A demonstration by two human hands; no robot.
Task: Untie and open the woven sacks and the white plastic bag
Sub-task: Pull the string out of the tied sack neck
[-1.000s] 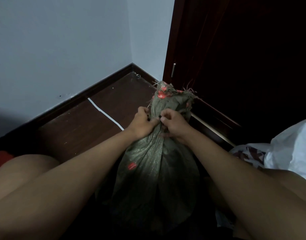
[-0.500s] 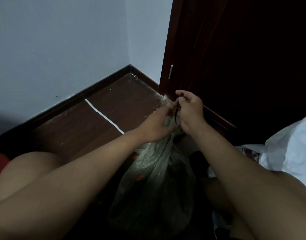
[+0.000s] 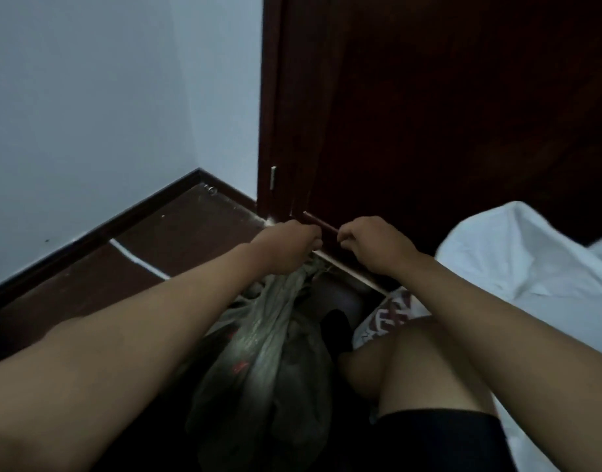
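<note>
- Since half a second ago the two hands have drawn apart: they met over the sack's neck then; now a gap shows between them in front of the dark wooden door (image 3: 429, 114).
- The left hand (image 3: 289, 247) is curled tight on the gathered top of the grey-green woven sack (image 3: 269, 352), whose body hangs below that hand, between the person's legs.
- The right hand (image 3: 374, 245) has its fingers closed as if pinching; whether a cord lies in them I cannot tell.
- The red-marked mouth seen a second ago is hidden behind the left hand.
- Left of the left hand: brown wooden floor (image 3: 177, 240) with a white strip (image 3: 136, 258), a dark skirting board and a pale wall (image 3: 88, 97).
- Right of the right hand lies the white plastic bag (image 3: 517, 260), with a red-patterned cloth (image 3: 394, 315) below that hand.
</note>
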